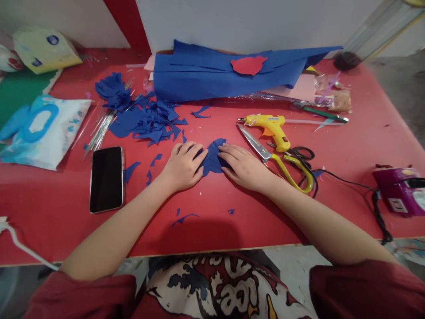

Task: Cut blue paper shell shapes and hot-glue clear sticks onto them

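A dark blue cut-out piece (213,157), seemingly felt or paper with a curved outline, lies flat on the red table. My left hand (184,167) rests palm down over its left end, fingers spread. On the right end lie the outstretched fingers of my right hand (241,165). Parts of the cut-out are hidden under both hands. Scissors with yellow handles (292,174) lie just beyond my right hand, blades pointing up and left. Beside them is a yellow glue gun (270,126) with a pale glue stick in its back.
Blue scraps (151,117) are heaped at back left beside silver stems (102,128). A phone (106,179) and wipes pack (46,128) lie left. Blue sheets (199,75) bearing a red cut-out (249,65) stand behind. A cord runs to a purple power box (400,190).
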Tool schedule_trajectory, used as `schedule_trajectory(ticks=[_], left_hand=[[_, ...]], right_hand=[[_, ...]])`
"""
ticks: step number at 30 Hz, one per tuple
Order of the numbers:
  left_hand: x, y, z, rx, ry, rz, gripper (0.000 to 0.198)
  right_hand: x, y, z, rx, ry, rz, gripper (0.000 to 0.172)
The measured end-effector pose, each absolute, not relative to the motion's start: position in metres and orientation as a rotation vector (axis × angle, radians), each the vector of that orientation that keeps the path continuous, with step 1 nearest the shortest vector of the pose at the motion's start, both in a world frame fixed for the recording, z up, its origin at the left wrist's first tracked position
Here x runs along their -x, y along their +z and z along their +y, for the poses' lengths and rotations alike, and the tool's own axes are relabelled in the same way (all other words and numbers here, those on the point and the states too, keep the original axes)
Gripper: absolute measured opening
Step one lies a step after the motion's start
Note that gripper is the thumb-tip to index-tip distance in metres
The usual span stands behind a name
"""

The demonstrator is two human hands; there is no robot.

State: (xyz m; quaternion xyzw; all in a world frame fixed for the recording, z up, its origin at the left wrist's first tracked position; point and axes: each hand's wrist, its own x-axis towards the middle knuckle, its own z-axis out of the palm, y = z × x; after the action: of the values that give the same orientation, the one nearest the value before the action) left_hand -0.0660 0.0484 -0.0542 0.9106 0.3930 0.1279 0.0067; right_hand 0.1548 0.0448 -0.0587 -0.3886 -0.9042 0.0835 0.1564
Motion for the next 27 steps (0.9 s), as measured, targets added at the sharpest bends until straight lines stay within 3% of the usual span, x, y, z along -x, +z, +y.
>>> schedule_trajectory(ticks=[16, 27], left_hand=[[0.0653, -0.0548, 0.0481, -2.76, 0.364, 1.297, 0.046], [0.068, -0.0577, 0.0506, -2.553, 0.581, 1.743, 0.045]], right_hand=[[-0.1545, -0.0579, 0.0446, 1.137, 0.311, -2.575, 0.035], [-0.1564, -0.0606, 0.0438, 1.257, 0.286, -2.445, 0.046]])
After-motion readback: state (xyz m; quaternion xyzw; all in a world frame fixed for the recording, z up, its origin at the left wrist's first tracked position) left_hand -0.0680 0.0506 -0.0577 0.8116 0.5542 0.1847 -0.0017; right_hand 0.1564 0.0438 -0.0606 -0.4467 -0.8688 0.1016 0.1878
